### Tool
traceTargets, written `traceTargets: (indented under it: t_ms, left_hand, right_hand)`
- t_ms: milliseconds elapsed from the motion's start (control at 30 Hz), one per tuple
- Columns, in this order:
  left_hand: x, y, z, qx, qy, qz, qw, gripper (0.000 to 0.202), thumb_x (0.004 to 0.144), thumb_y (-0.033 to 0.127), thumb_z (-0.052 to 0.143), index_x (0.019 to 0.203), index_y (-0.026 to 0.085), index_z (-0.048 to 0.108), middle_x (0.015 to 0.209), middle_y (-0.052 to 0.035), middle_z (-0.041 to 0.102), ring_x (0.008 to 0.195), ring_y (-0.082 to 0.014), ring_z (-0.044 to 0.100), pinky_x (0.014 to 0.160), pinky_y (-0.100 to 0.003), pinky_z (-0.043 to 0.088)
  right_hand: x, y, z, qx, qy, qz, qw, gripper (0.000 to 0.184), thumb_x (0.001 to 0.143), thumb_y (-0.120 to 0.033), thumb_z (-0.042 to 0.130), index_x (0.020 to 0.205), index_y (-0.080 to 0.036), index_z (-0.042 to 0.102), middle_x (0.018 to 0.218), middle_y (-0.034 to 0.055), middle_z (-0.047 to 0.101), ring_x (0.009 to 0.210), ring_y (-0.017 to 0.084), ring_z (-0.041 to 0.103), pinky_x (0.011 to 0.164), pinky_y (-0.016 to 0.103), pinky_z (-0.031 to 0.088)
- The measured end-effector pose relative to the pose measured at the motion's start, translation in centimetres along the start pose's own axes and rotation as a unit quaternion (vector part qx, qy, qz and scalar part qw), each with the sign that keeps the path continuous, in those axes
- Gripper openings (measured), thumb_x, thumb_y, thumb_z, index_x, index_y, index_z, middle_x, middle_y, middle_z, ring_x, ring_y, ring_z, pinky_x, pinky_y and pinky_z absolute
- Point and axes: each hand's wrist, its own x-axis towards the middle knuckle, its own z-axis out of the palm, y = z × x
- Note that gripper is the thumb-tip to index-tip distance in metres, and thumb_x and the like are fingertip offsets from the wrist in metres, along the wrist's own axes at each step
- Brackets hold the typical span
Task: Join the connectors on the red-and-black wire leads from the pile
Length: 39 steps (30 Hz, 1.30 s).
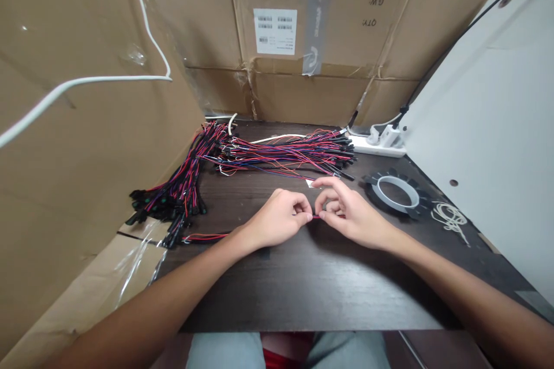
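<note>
My left hand [279,219] and my right hand [346,213] meet over the middle of a dark wooden table [303,282]. Both pinch a short stretch of thin red wire [315,217] between thumb and fingers, fingertips almost touching. A red and black wire [205,237] trails from under my left wrist toward the left. Behind the hands lies a spread bundle of red, blue and black wires [289,155]. A second bundle with black connector ends [173,199] lies at the left.
Cardboard boxes [303,40] wall the back and left side. A white panel [489,144] leans at the right. A roll of tape with cut black strips [398,191], a white power strip [378,143] and a coil of white ties [450,216] lie at the right.
</note>
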Motion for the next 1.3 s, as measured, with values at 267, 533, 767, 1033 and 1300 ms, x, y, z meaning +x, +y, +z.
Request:
traceTargets:
  t_ms: [267,533,767,1033,1300]
  left_hand:
    - [-0.14,-0.07,0.11,0.005,-0.011,0.002,1.0,0.012,0.077,0.009,0.057,0.069,0.013,0.066,0.059,0.0028,0.06,0.054,-0.0064,0.047,0.059,-0.018,0.035]
    - [-0.25,-0.02,0.27,0.001,-0.018,-0.011,1.0,0.013,0.078,0.011,0.056,0.071,0.014,0.067,0.061,0.0022,0.062,0.055,-0.0072,0.049,0.059,-0.018,0.035]
    - [-0.44,-0.16,0.37,-0.009,-0.018,-0.005,1.0,0.012,0.078,0.011,0.057,0.072,0.013,0.068,0.06,0.0025,0.061,0.055,-0.0064,0.05,0.058,-0.017,0.035]
    - [-0.53,-0.45,0.53,-0.014,-0.018,0.001,1.0,0.013,0.077,0.008,0.056,0.071,0.012,0.067,0.057,0.0034,0.058,0.054,-0.0051,0.047,0.057,-0.017,0.034]
    - [-0.37,-0.57,0.51,-0.025,-0.014,-0.014,0.999,0.012,0.077,0.011,0.057,0.072,0.013,0.068,0.06,0.0028,0.06,0.055,-0.0062,0.049,0.058,-0.017,0.035]
  right_hand:
    - [-0.03,0.13,0.23,0.0,-0.013,0.012,1.0,0.044,0.08,-0.009,0.045,0.121,-0.018,0.034,0.082,-0.0011,0.057,0.05,0.006,0.047,0.051,0.019,0.037]
    - [-0.05,0.42,0.18,-0.002,-0.024,0.009,1.0,0.044,0.081,-0.009,0.045,0.123,-0.018,0.034,0.082,-0.0009,0.056,0.052,0.006,0.049,0.053,0.019,0.037]
    - [-0.17,0.2,0.37,0.002,-0.031,0.01,0.999,0.045,0.083,-0.01,0.044,0.125,-0.018,0.033,0.083,-0.0003,0.057,0.054,0.006,0.048,0.054,0.019,0.037]
    - [-0.36,-0.04,0.48,0.003,-0.039,0.018,0.999,0.044,0.084,-0.01,0.044,0.126,-0.017,0.034,0.084,0.0005,0.057,0.054,0.007,0.047,0.053,0.02,0.037]
    - [-0.35,-0.05,0.29,0.004,-0.028,0.009,1.0,0.042,0.085,-0.011,0.044,0.126,-0.018,0.034,0.084,0.0003,0.057,0.055,0.007,0.049,0.053,0.02,0.039]
